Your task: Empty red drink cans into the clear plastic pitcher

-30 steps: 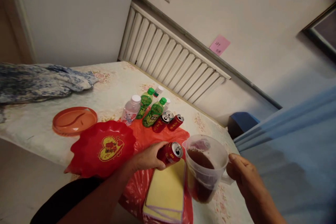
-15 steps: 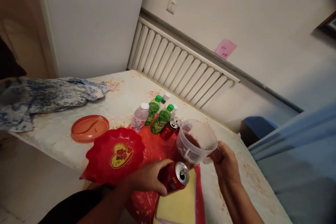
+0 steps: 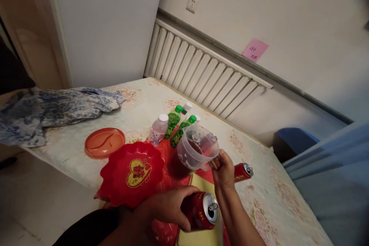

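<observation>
While the fingers of the left hand (image 3: 173, 205) curl firmly round a red can (image 3: 197, 211), the can's mouth is already opened, though how much drink it holds cannot be told. Just under these fingers lies a yellow cloth (image 3: 203, 182), spread over red plastic (image 3: 168, 234). A little farther out, the fingers of the right hand (image 3: 224, 171) grip the handle of a clear jug (image 3: 196, 152), which is part full of dark liquid, so some filling looks done, with room left below the rim. Just beyond the right fingers, a second can (image 3: 241, 172) appears opened too; whether it stands or lies is unclear. Left of the jug fingers sits a red scalloped tray (image 3: 118, 180), bare around its gold heart. Past those fingers, the green bottles (image 3: 173, 121) and a pink-labelled bottle (image 3: 158, 132) have their caps on, seemingly untouched, and farther off across the bench (image 3: 276, 215) lies patterned fabric (image 3: 72, 105).
</observation>
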`<state>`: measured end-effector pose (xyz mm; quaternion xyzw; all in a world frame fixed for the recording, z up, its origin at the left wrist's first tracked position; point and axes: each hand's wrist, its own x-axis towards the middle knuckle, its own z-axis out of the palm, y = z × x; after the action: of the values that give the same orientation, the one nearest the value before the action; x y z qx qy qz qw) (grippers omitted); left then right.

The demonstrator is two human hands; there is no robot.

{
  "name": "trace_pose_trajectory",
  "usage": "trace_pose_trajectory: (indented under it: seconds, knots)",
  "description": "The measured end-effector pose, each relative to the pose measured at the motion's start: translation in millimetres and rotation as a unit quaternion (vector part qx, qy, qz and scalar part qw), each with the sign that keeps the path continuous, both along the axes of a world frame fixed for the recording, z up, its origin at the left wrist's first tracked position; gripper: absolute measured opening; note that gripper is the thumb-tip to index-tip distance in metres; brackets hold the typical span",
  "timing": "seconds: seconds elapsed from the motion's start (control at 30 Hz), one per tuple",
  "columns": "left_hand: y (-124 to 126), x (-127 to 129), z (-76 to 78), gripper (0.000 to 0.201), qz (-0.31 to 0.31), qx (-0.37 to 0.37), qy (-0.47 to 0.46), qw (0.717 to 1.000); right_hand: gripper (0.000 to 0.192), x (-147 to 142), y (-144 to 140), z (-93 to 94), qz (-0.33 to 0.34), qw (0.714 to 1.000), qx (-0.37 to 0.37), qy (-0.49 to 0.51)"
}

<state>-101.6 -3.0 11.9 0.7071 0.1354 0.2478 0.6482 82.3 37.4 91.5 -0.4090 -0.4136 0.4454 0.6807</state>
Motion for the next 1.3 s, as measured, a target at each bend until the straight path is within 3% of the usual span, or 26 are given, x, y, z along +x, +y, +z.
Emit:
trace_pose_trajectory:
  seconds: [0.3,0.43,0.57,0.63,0.77,0.87,0.97,1.1,1.3]
  knots:
    - [-1,10,10.7,0.079,0.013,-0.06,0.025,0.998,0.038,7,-3,-18.8,0.008,0.999,0.01,-0.045]
    - [1,18,17.3,0.079,0.02,-0.059,0.013,0.998,0.033,23,-12,-18.9,-0.054,0.994,0.0,-0.099]
    - [3,29,14.9,0.081,0.006,-0.086,-0.026,0.996,0.04,50,-47,-26.5,-0.146,0.983,-0.046,-0.106]
    - [4,36,10.1,0.083,-0.006,-0.108,-0.045,0.993,0.04,61,-74,-33.8,-0.156,0.976,-0.091,-0.119]
    - [6,52,0.3,0.082,-0.005,-0.141,-0.06,0.988,0.042,66,-126,-49.1,-0.089,0.978,-0.129,-0.136]
    - [7,62,-2.0,0.08,0.005,-0.14,-0.063,0.988,0.053,59,-146,-53.7,-0.036,0.979,-0.136,-0.146]
    - [8,69,-1.2,0.083,0.012,-0.133,-0.061,0.989,0.062,51,-149,-50.1,-0.006,0.974,-0.143,-0.175]
    - [10,76,-1.7,0.087,0.027,-0.13,-0.068,0.989,0.065,48,-141,-43.8,-0.016,0.964,-0.154,-0.217]
    - [13,85,-3.0,0.083,0.031,-0.117,-0.065,0.99,0.05,49,-129,-45.2,-0.061,0.95,-0.173,-0.252]
